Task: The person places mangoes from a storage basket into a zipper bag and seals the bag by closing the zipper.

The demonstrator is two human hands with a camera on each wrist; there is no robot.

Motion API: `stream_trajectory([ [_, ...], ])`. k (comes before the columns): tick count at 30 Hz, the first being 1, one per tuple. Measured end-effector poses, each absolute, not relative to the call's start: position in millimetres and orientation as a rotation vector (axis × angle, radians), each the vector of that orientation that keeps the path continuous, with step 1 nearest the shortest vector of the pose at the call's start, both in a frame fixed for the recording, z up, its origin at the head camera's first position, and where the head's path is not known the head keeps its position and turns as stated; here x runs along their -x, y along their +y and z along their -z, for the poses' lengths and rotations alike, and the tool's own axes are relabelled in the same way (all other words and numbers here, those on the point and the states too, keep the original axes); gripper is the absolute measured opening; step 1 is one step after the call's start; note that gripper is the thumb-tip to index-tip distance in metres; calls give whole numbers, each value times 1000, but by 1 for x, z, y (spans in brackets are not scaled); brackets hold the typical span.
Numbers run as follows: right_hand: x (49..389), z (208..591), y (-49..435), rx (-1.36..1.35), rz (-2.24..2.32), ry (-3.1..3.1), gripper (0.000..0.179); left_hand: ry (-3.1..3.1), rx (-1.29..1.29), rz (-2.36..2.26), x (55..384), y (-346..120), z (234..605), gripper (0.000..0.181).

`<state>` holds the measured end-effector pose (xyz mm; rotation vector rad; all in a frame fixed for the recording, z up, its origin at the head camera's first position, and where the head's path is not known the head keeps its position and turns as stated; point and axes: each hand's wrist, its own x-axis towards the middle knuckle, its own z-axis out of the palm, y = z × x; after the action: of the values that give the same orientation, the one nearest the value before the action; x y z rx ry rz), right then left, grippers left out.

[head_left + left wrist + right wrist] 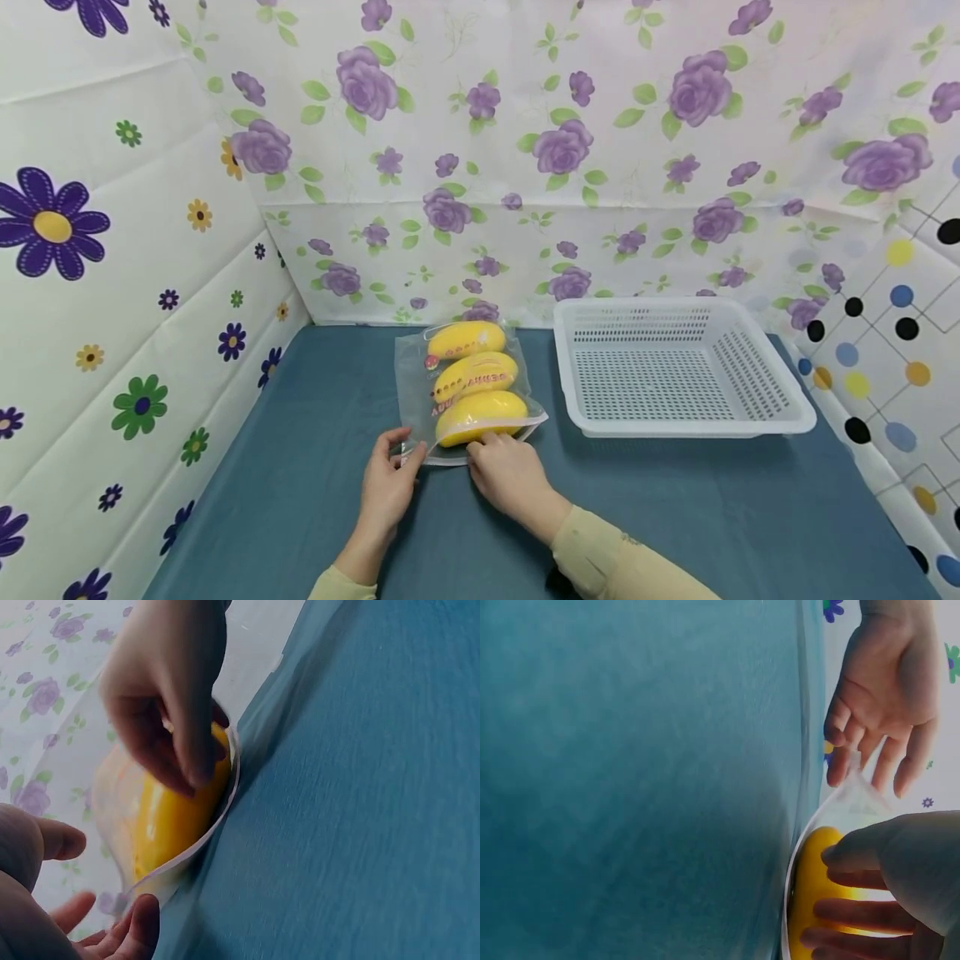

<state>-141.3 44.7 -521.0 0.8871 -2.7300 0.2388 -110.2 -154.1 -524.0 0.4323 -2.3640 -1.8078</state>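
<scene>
Several smooth, elongated yellow fruits, mango-like in shape, lie stacked in a clear plastic bag (416, 375) with printed lettering. The bag's open mouth faces me. My right hand (510, 473) reaches in at the mouth and grips the nearest yellow fruit (480, 410); its thumb (851, 851) and fingers lie on the fruit in the right wrist view. At the bag's near left corner is my left hand (388, 483), with thumb and fingers spread apart. The fingers of that hand (885, 697) touch the drawn-out corner of the bag in the right wrist view.
A white perforated plastic basket (573, 400) stands to the right of the bag on the blue-green tabletop (675, 517). Flower-patterned cloth (465, 150) rises behind, with patterned sheets on the left (150, 333) and right (885, 333).
</scene>
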Motion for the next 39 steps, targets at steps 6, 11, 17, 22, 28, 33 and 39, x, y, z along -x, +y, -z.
stream_trajectory([
  [6, 133, 519, 47, -916, -316, -2807, 10, -2334, -462, 1897, 107, -171, 523, 61],
  [11, 127, 516, 41, -933, -685, -2931, 8, -2367, -447, 1920, 109, -183, 525, 56],
  [17, 123, 517, 20, -763, -1860, -3020, 17, -2382, -399, 1950, 112, -190, 525, 56],
  [22, 119, 522, -4, -158, -2801, -2721, 35, -2399, -355, 1932, 114, -190, 522, 61],
  [28, 118, 529, -23, 270, -3088, -2379, 37, -2412, -367, 1873, 115, -190, 521, 60],
  [33, 120, 532, -27, 443, -3154, -2205, 34, -2438, -379, 1838, 114, -191, 520, 56],
  [39, 119, 532, -34, 637, -3205, -2015, 23, -2489, -398, 1837, 111, -193, 522, 41],
])
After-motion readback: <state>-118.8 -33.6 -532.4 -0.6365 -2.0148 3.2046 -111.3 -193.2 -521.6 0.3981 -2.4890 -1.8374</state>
